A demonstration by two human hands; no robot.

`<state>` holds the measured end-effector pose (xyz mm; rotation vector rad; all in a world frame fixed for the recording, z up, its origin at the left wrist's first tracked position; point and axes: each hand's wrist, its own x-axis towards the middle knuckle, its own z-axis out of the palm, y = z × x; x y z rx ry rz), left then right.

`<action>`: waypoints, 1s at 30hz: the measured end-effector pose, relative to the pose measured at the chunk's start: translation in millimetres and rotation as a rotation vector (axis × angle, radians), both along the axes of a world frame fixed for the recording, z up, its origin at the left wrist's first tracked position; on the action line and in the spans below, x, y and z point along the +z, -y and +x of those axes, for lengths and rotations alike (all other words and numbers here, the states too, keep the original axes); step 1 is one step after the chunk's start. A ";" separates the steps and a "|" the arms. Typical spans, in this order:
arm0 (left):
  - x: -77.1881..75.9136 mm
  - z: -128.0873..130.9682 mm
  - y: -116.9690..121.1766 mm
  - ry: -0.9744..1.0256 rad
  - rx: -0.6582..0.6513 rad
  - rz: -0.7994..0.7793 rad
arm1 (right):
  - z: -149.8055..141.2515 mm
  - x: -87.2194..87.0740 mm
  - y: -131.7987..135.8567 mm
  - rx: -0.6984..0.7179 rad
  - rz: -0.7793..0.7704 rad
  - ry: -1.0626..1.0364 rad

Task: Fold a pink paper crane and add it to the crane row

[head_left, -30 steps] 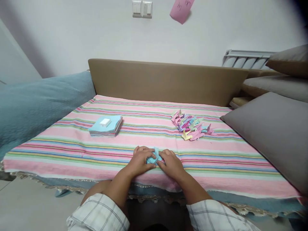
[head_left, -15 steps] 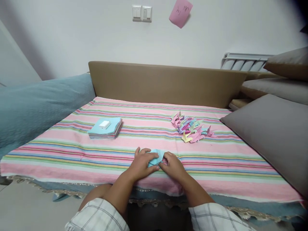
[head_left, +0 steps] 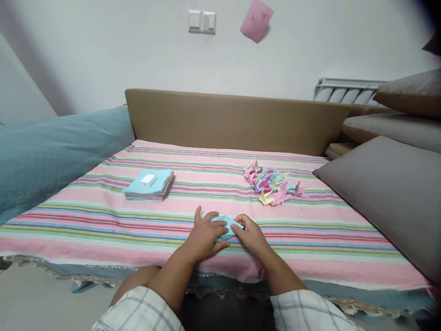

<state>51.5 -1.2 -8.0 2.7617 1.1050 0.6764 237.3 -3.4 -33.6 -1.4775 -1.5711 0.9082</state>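
A small light-blue folded paper (head_left: 225,226) lies on the striped cloth (head_left: 103,216) near the front edge. My left hand (head_left: 203,234) rests flat on its left part, fingers spread and pressing down. Pinched fingers of my right hand (head_left: 250,233) are closed on the paper's right edge. Farther back on the left sits a stack of square coloured paper sheets (head_left: 149,186) with a small white block (head_left: 148,179) on top. A pile of finished folded paper figures (head_left: 270,184) in pink, purple, yellow and blue lies at the back right.
A blue blanket (head_left: 51,151) is bunched at the left. Grey and brown cushions (head_left: 389,184) are piled at the right. A tan headboard (head_left: 227,117) runs along the back, below a wall with light switches (head_left: 202,21) and a pink note (head_left: 257,20).
The raised blue paper flap has been flattened down onto the cloth under both hands. My left fingers have spread out over the paper. The view has tilted slightly.
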 end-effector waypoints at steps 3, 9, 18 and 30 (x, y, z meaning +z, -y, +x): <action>0.5 1.2 -0.3 0.007 -0.002 0.047 | -1.2 -3.3 -2.0 -0.020 0.008 0.057; 0.0 1.3 -1.9 -0.009 0.050 0.087 | -2.0 -2.2 -2.1 -0.020 0.023 0.103; 3.1 -1.1 -0.4 -0.044 0.039 0.003 | -4.3 3.2 -3.0 -0.057 0.022 0.141; 2.7 -0.4 -2.3 -0.073 0.008 -0.023 | -3.4 4.0 -4.4 -0.043 0.021 0.166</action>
